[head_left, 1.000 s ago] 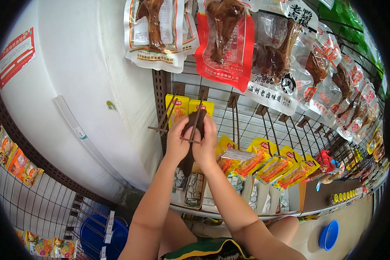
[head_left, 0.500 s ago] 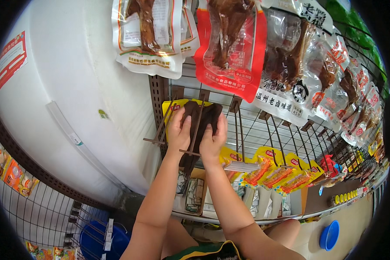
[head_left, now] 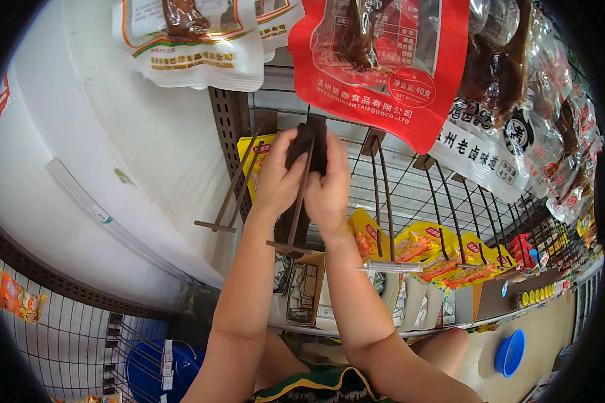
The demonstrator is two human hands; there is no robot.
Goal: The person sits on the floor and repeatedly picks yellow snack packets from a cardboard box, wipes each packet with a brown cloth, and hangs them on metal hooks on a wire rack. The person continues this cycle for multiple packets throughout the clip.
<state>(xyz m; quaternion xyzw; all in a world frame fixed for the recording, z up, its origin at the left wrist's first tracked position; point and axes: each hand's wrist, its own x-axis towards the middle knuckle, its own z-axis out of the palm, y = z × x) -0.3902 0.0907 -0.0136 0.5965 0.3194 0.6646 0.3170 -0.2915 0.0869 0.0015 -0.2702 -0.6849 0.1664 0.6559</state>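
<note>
Both of my hands close around a dark brown cloth (head_left: 292, 225), bunched over a brown metal display hook (head_left: 288, 248) on the wire rack. My left hand (head_left: 277, 178) grips its left side, thumb pointing up. My right hand (head_left: 328, 195) clasps the right side with curled fingers. A lower part of the cloth hangs between my wrists. Just left of my left hand is a yellow packet (head_left: 250, 156), partly covered by it. Another brown hook (head_left: 215, 227) juts out farther left.
Clear, white and red snack pouches (head_left: 376, 87) hang low overhead. Yellow snack packets (head_left: 427, 245) hang from hooks on the right. Open boxes of small packets (head_left: 302, 292) stand below. A white wall panel (head_left: 148, 134) borders the left, and a blue basin (head_left: 511, 353) sits on the floor.
My hands have drawn closer together, and the cloth that was spread wide is now bunched narrowly around the hook. The view has shifted, bringing the overhead pouches nearer.
</note>
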